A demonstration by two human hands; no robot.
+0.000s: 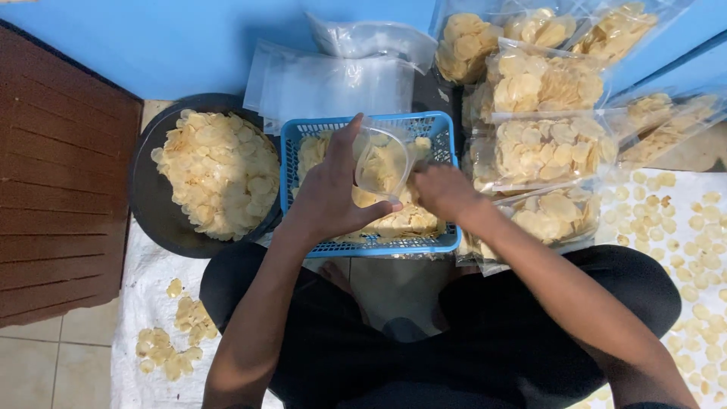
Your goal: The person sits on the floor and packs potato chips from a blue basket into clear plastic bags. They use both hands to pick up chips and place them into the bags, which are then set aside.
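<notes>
While the pan (144,182) of chips sits at the left, the left hand (329,193) grips a clear bag (382,163) over the blue basket (447,238). Right hand (443,189) fingers pinch chips by the bag. Chips may spill if the bag tips.

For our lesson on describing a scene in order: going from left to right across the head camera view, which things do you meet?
Brown wooden slatted panel → dark round tray of crackers → blue plastic basket → stacked clear bags filled with crackers → loose crackers spread on the white cloth.
</notes>
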